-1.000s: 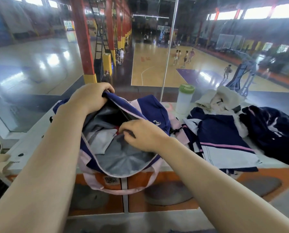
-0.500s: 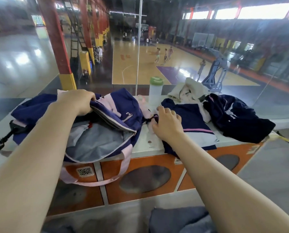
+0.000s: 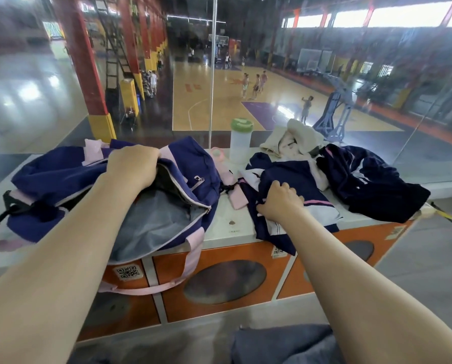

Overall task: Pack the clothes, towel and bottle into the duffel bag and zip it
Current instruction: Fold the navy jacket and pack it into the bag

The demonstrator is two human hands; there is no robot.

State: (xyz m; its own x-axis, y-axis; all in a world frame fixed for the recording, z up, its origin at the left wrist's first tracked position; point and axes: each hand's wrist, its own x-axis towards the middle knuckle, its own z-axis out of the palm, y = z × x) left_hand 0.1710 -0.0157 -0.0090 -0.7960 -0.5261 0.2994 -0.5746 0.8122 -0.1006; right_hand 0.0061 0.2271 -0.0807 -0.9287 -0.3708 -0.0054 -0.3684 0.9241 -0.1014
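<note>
Left hand (image 3: 134, 166) holds the duffel bag (image 3: 188, 164) mouth open; right hand (image 3: 281, 203) grips the navy garment (image 3: 298, 179), next to lift inside.

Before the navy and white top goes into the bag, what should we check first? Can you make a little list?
1. Bag mouth open: ok. The left hand holds the upper edge of the duffel bag up, and the grey lining shows.
2. Grip on the top: ok. The right hand pinches the navy and white top.
3. Room inside the bag: ok, as far as the lining shows.
4. Bottle out of the way: ok. It stands upright behind, apart from the top.
5. Top free of the cream towel: cannot tell; they overlap at the back.
6. Zipper runs smoothly: cannot tell.
</note>
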